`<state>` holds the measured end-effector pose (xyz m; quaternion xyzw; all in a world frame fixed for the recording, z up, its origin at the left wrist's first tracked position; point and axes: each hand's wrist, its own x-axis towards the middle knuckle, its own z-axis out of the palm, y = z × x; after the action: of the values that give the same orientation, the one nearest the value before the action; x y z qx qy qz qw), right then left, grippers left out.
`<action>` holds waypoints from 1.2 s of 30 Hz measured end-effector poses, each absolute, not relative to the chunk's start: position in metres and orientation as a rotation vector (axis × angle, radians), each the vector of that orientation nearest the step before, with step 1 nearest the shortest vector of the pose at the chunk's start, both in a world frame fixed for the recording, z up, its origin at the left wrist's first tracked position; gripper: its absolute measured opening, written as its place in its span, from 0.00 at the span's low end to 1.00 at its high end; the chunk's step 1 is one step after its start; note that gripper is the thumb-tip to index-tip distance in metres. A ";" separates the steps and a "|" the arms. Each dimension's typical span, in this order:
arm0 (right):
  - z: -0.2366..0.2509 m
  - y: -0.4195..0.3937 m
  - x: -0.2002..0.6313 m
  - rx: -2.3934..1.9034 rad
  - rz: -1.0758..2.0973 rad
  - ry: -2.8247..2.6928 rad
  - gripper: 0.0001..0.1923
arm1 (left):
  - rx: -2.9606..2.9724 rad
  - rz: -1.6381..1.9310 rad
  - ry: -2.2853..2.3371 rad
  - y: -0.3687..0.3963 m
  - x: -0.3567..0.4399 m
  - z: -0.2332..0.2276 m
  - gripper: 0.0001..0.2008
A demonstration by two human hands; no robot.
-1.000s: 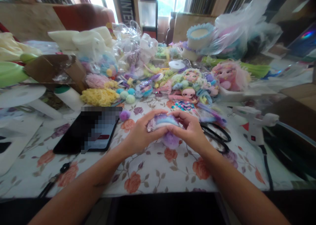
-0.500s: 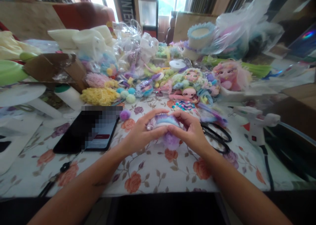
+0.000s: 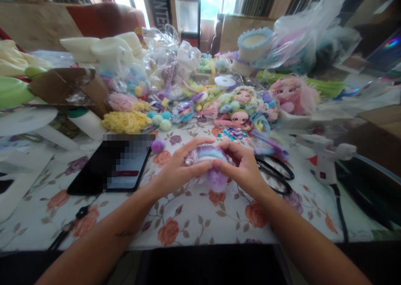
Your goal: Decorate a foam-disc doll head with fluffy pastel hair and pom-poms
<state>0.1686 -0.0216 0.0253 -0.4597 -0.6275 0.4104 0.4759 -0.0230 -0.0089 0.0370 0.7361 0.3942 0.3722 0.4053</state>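
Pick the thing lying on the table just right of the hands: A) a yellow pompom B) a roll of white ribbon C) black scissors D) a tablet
C: the black scissors lie on the flowered tablecloth right beside the right hand, while both hands, the left hand too, hold a fluffy purple piece.

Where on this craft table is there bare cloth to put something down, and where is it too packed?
Bare floral tablecloth runs along the near edge, between the forearms and out toward the tablet and the glue gun. Both hands, left hand and right hand, hold a fluffy purple piece. Scissors sit right of them. Behind, dolls and pompoms crowd the table.
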 end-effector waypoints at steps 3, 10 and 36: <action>0.024 -0.022 0.169 -1.134 0.998 -1.537 0.13 | 1.860 0.931 1.006 -0.009 -0.023 0.037 0.22; 0.023 -0.021 0.167 -1.163 0.968 -1.535 0.13 | 1.855 0.918 1.019 -0.008 -0.023 0.037 0.23; 0.023 -0.017 0.169 -1.141 1.012 -1.523 0.11 | 1.924 0.932 1.025 -0.006 -0.023 0.037 0.25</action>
<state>0.1685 -0.0167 0.0235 -0.4665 -0.6224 0.4136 0.4733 -0.0229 -0.0064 0.0365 0.7521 0.4005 0.3641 0.3759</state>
